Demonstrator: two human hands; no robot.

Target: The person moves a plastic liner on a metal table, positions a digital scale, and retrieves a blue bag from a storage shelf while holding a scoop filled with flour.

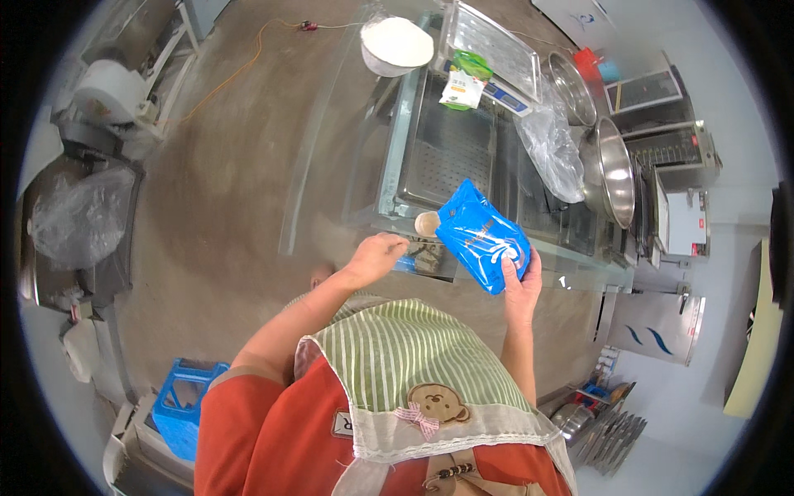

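Observation:
My right hand point(521, 285) grips the lower right corner of a shiny blue packet point(481, 236), thumb on its front. The packet is tilted, held over the near edge of the glass-topped table point(387, 186). Left of the packet, my left hand point(377, 258) has its fingers drawn together; whatever may be between them is too small to tell. A small round beige thing point(427, 223) shows between that hand and the packet's left edge. I cannot tell whether it touches the packet.
At the table's far end stand a bowl of white powder point(397, 43) and a scale with a metal tray point(493, 48), a green-and-white pouch point(465, 83) against it. Clear plastic bags point(552, 153) and steel bowls point(614, 172) lie right. A blue stool point(184, 397) stands lower left.

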